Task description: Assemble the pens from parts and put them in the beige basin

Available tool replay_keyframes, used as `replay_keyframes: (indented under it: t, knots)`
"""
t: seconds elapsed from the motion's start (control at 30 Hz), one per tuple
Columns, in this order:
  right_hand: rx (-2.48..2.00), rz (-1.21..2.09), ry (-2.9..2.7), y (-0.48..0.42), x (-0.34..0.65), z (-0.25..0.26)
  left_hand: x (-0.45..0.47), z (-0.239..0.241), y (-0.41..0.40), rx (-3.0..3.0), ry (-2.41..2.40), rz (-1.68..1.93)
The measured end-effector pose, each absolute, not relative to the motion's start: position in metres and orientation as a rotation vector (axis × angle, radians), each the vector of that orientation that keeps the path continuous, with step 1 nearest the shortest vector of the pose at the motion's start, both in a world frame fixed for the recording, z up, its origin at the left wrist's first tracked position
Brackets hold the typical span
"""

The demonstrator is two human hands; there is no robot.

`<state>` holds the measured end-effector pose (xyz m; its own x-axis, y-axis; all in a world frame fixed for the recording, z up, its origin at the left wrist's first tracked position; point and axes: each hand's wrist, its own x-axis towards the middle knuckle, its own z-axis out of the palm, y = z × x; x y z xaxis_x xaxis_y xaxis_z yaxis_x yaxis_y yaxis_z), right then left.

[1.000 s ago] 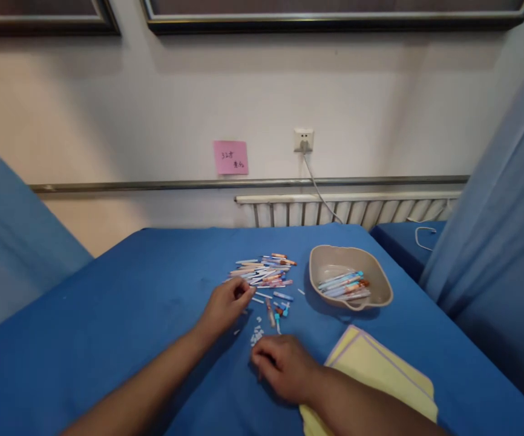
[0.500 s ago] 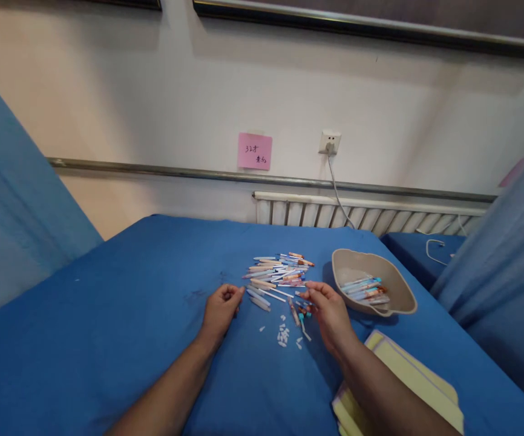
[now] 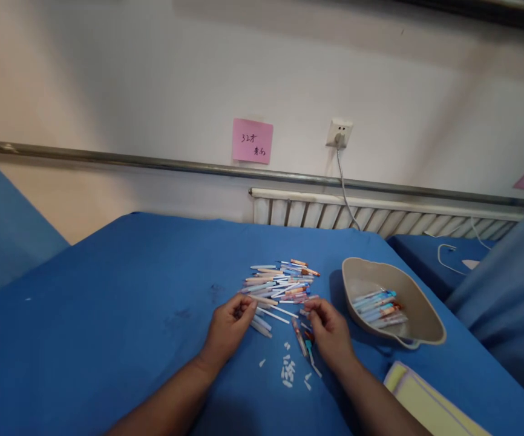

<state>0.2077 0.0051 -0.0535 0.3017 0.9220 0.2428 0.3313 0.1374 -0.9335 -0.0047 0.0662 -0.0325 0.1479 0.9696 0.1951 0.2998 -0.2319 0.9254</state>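
Note:
My left hand [image 3: 231, 324] is at the near left edge of a pile of pens and pen parts [image 3: 284, 281], thumb and fingers pinched together. Whether a pen barrel is in that pinch I cannot tell. My right hand [image 3: 330, 333] is closed at the right side of the pile. A small pale tip shows at its fingers, too small to name. Thin white refill tubes [image 3: 273, 315] lie between the hands. Below the right fingers are a patterned pen barrel [image 3: 298, 336] and a teal-ended part [image 3: 308, 346]. Small white cone-shaped pieces [image 3: 288, 370] lie loose nearer me.
On the right stands a beige bin [image 3: 419, 303] holding several pens [image 3: 380, 307]. A folded yellow cloth [image 3: 429, 406] lies nearer me. Blue cloth [image 3: 108, 315] covers the table. Behind it are a radiator [image 3: 307, 209], a wall rail and a plugged-in cable [image 3: 344, 181].
The view has tilted down and come closer. My left hand has moved right to the edge of the pile, its fingers now over the pens. My right hand stays pinched beside the pile.

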Motion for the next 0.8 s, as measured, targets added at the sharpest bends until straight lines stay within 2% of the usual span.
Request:
replay_keyframes:
  t: [0.17, 0.47, 0.8]
  knots:
    - [-1.54, 0.418, -1.774, 0.0, 0.186, -0.041, -0.006, -0.035, 0.07, 1.593, 1.26, 1.077]
    - [-1.82, 0.162, -2.135, 0.012, 0.164, -0.029, -0.004, -0.027, 0.071, 1.415, 1.282, 1.153]
    - [-1.775, 0.181, -2.282, 0.0, 0.172, -0.038, -0.014, -0.026, 0.077, 1.301, 1.365, 1.221]
